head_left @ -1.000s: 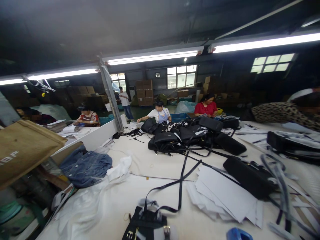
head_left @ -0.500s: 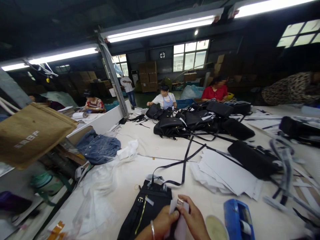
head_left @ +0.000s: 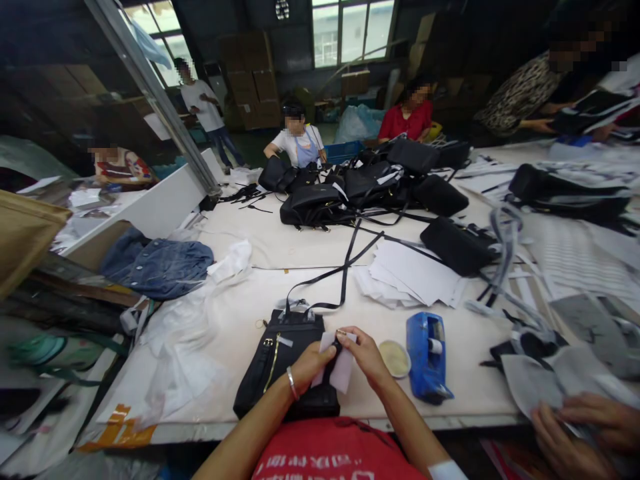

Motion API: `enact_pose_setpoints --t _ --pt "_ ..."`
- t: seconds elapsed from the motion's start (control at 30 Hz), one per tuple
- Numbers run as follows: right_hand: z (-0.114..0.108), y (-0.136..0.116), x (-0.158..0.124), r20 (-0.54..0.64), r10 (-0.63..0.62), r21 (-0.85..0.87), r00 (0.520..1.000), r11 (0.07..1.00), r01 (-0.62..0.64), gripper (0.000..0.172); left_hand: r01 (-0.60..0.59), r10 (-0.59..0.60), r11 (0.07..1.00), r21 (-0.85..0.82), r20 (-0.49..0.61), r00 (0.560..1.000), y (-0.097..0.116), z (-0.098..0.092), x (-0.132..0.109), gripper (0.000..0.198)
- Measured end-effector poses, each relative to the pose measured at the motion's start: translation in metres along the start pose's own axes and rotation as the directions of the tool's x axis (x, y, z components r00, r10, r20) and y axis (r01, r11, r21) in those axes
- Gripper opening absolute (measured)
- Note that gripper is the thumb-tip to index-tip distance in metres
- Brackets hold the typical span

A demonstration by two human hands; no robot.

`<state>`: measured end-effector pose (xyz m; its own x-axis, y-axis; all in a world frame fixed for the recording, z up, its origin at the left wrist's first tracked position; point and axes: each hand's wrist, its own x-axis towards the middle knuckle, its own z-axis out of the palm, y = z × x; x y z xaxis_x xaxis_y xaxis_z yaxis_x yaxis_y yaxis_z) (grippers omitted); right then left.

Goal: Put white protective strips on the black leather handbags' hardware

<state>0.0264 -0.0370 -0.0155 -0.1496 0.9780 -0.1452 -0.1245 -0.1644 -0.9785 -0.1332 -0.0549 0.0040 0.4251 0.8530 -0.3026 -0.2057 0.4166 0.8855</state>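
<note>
A black bag (head_left: 255,380) with a gold zipper and buckle lies on the table in front of me. Over its right side, my left hand (head_left: 313,363) is closed on a black strap with its thumb on top. A pale pinkish-white sheet (head_left: 343,375) lies around the strap. My right hand (head_left: 364,353) pinches the sheet and the strap's upper end, where a small gold metal piece (head_left: 341,333) shows. Fingers partly hide how the sheet wraps the strap. Long black straps (head_left: 345,273) run from the bag's top across the table.
A blue tape dispenser (head_left: 420,353) and a round tub (head_left: 395,358) stand to my right. Paper sheets (head_left: 415,270) and piled black bags (head_left: 320,203) lie farther back. Clear plastic and denim cloth (head_left: 165,263) are at left. Another person's hands (head_left: 585,427) work at lower right.
My view has tilted down, so the table's front edge and my red apron now show. Both hands still hold the strap and sheet over the bag. Another person's hands have come into view.
</note>
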Motion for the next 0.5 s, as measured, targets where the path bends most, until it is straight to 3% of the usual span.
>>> enact_pose_setpoints --t 0.5 --pt "-0.003 -0.010 0.008 0.031 0.011 0.022 0.999 1.000 -0.012 0.029 0.106 -0.096 0.988 -0.115 0.092 0.991 0.016 -0.006 0.009 0.044"
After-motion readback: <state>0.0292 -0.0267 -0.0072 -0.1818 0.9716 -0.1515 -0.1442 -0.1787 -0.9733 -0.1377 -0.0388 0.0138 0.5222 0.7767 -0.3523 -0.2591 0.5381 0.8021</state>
